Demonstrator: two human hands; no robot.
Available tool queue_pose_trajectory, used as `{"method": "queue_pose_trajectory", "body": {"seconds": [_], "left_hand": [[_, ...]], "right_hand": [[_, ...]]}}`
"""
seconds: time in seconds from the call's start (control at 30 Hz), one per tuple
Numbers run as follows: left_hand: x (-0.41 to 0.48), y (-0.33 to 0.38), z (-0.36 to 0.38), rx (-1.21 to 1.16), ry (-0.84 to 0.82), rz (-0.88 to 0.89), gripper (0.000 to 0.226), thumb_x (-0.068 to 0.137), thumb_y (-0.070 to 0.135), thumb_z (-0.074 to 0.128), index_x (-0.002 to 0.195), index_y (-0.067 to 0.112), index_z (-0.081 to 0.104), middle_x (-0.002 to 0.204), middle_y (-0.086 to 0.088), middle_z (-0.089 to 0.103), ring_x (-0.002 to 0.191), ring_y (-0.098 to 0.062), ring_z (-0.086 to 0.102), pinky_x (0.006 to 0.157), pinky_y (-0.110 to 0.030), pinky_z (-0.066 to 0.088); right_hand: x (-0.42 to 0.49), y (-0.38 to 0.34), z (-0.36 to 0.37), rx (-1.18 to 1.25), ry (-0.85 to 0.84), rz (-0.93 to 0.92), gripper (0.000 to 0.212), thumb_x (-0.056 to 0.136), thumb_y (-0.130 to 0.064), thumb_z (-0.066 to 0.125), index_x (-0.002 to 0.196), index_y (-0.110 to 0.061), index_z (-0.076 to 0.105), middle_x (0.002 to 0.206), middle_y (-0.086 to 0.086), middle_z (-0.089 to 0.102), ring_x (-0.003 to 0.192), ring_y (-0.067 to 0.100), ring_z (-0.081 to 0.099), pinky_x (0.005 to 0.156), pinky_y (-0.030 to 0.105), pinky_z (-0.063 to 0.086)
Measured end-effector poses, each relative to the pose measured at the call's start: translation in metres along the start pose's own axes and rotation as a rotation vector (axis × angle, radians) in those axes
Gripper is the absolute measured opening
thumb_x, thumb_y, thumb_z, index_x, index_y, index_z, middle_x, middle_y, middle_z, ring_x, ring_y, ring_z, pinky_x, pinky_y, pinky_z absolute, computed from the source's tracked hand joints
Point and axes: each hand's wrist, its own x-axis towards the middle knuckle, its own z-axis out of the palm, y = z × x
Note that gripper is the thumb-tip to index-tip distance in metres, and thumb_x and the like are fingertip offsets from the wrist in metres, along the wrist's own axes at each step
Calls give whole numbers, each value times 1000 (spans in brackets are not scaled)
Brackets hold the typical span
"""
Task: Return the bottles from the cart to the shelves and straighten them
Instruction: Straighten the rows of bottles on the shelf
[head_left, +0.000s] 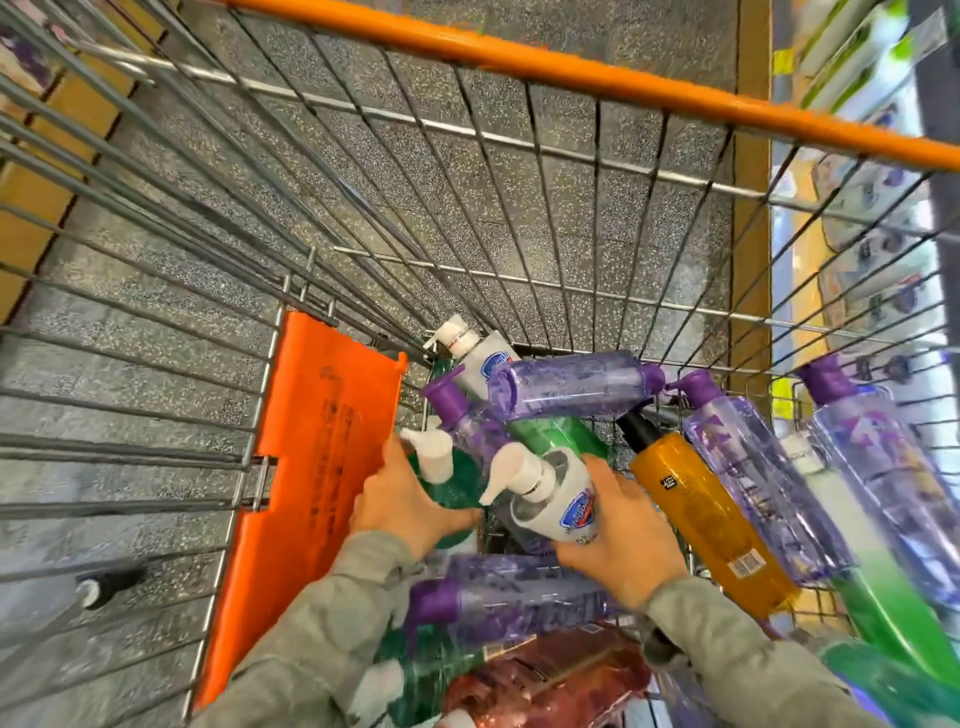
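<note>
1. Both hands reached down into the wire cart (467, 218), where the bottles lay heaped on their sides at the bottom. Among them were several clear purple bottles (566, 384) and an amber bottle (706, 519). None had yet gone to the shelves (857, 156), which showed blurred beyond the cart's right side.

2. The left hand (400, 499) gripped a green pump bottle (457, 486) round its body, fingers on the far side and thumb curled beneath. The right hand (618, 535) held a white pump bottle (563, 506) by its lower body, with the pump head pointing away to the left. The two bottles were close together, just above the heap.

3. The bottles looked like smooth, stiff plastic. They were probably full, so fairly weighty and apt to slip rather than break. The body seemed the safest place to hold them, since a pump head might twist or catch on the wire.

4. Both forearms, in grey-green sleeves, came in from the lower edge and angled forward and down. The wrists were turned inward toward each other over the pile.
</note>
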Motion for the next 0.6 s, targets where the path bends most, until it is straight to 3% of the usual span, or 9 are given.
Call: {"method": "queue_pose_trajectory", "body": {"seconds": [0.1,0.33,0.43,0.53,0.6], "left_hand": [[-1,7,-17,46,0,83,91,50,44,89,115,16,31,109,-11,62,100,-34,61,86,-40,49],[-12,24,-47,73,84,175,93,51,46,89,118,17,32,110,-10,60,104,-34,59,86,-39,47],[-18,29,-52,14,70,211,94,48,45,90,118,16,33,107,-6,58,101,-31,59,85,-38,47],[-28,39,-55,12,68,257,97,47,45,90,119,15,34,105,-4,57,100,-30,59,85,-37,47],[-35,49,-58,12,78,282,97,47,46,90,120,15,34,105,-3,57,98,-27,58,84,-34,46]], "right_hand": [[-6,8,-5,102,60,31,92,53,-48,77,134,-28,40,106,3,61,100,24,57,76,33,50],[-20,16,-21,239,183,-42,80,60,-26,87,125,-35,43,104,-2,65,93,19,63,79,37,54],[-26,13,-32,303,216,-105,81,59,-25,88,121,-43,40,101,-10,64,90,9,62,78,27,52],[-32,7,-46,391,249,-138,72,58,-22,89,105,-49,42,95,-26,60,88,-13,59,72,5,45],[-36,2,-57,446,273,-143,70,56,-25,90,102,-51,44,92,-28,61,88,-20,55,70,2,44]]}}
